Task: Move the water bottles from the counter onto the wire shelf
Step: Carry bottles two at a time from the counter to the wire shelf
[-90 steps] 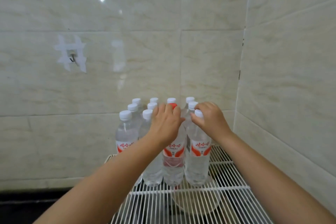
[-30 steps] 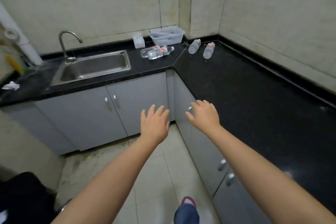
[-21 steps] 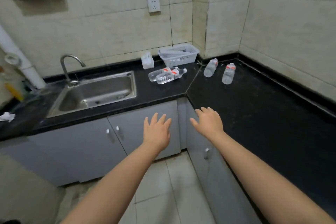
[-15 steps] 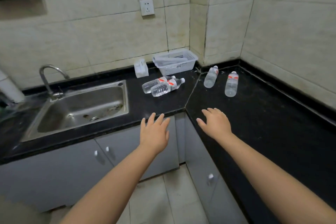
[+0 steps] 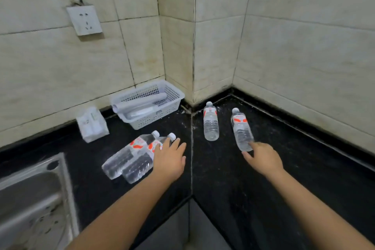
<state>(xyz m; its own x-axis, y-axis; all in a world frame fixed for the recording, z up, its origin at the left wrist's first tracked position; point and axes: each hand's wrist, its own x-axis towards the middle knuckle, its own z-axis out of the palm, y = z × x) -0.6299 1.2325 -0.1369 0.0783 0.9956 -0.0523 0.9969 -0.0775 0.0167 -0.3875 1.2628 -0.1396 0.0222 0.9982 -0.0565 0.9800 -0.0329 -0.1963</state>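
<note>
Several clear water bottles with white caps and red-and-white labels lie on their sides on the black counter (image 5: 223, 178). Two lie side by side at the left: one (image 5: 125, 154) and a nearer one (image 5: 140, 163). My left hand (image 5: 169, 160) hovers open over the nearer one's neck end. Farther right lie a bottle (image 5: 211, 123) near the corner and another (image 5: 241, 131). My right hand (image 5: 263, 157) is open, its fingertips at the base of that rightmost bottle. The wire shelf is out of view.
A white plastic basket (image 5: 172, 95) with rolled sheets stands against the back wall. A white tissue pack (image 5: 92, 125) stands left of it. A steel sink (image 5: 30, 199) fills the lower left. Tiled walls enclose the counter corner; a wall socket (image 5: 84, 20) is above.
I turned from the shelf of bottles toward the counter and came close. Both empty hands have reached forward over the counter to the lying bottles.
</note>
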